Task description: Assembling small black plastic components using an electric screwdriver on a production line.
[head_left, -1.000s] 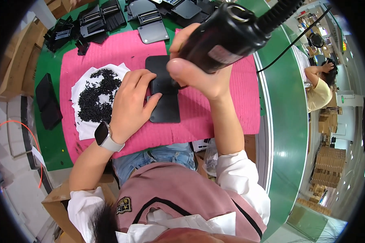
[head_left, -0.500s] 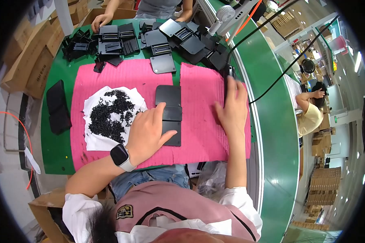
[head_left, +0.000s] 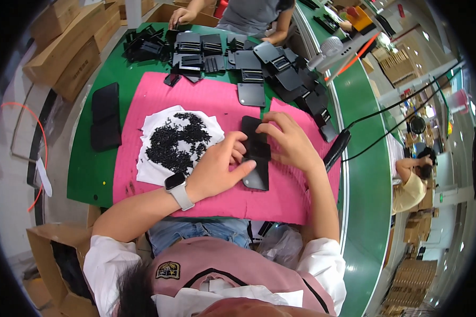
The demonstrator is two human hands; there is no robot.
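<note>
A black three-section hinged plate (head_left: pixel 258 178) lies on the pink foam mat (head_left: pixel 217 203), tilted slightly, its middle partly covered by my fingers. From its left side my left hand (head_left: pixel 217 162) holds it, thumb on the lower section and fingers curled at the middle. My right hand (head_left: pixel 292 141) grips it from the right, its fingers bent over the upper and middle sections. Left of them, many small black screws (head_left: pixel 177 140) are heaped on a white cloth (head_left: pixel 149 171). A black pen-shaped power screwdriver (head_left: pixel 337 150) with a cable rests at the mat's right edge.
Stacks of black plates and brackets (head_left: pixel 248 59) cover the far side of the green table (head_left: pixel 90 177). Another black hinged plate (head_left: pixel 106 117) lies at the left. A co-worker's hand (head_left: pixel 182 17) touches parts opposite. A small white fan (head_left: pixel 331 46) stands at the far right.
My right hand has left the screwdriver and come left onto the hinged plate. My left hand has closed in on the plate. The whole view has shifted, and the plate sits slightly tilted.
</note>
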